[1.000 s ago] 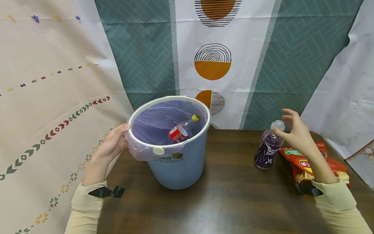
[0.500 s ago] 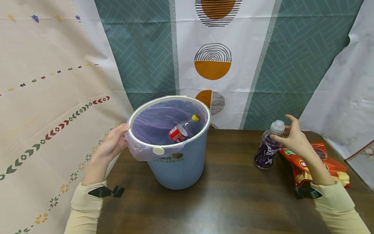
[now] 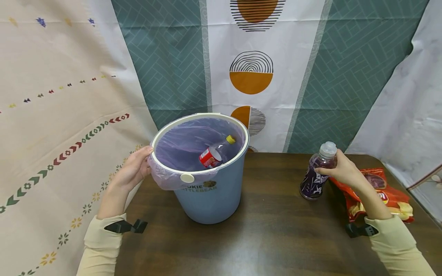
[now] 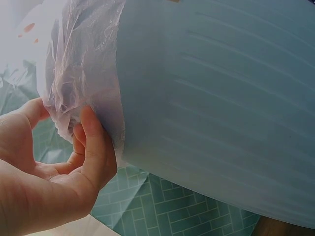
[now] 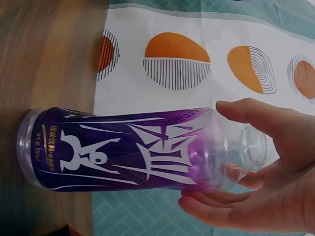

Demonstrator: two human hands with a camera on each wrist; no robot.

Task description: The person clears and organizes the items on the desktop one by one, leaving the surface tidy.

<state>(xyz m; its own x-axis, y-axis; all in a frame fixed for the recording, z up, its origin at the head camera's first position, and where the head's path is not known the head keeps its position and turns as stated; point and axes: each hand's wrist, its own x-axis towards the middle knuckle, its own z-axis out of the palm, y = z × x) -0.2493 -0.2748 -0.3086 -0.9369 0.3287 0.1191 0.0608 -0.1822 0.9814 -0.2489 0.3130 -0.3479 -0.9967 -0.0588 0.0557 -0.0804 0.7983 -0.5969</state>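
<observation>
A blue trash bin point(image 3: 210, 203) with a cream rim and a pale purple liner bag point(image 4: 88, 59) stands on the table. My left hand point(image 3: 132, 168) pinches its rim at the left, with thumb and fingers on the folded-over liner. Inside the bin lies a clear bottle with a red label point(image 3: 211, 157) and yellow cap. At the right, a purple-labelled drink bottle point(image 5: 108, 150) stands upright on the table. My right hand point(image 3: 342, 168) grips it just below the clear top, thumb on one side and fingers round the other; some fingertips show through the clear plastic.
Red snack packaging point(image 3: 390, 195) lies behind and under my right forearm, close to the bottle. Brown wooden table point(image 3: 269, 230) spans between bin and bottle. Patterned cloth point(image 3: 172, 57) hangs behind and at both sides.
My right hand has come down from beside the bottle's cap and closed round its upper part. My left hand and the bin have stayed in place.
</observation>
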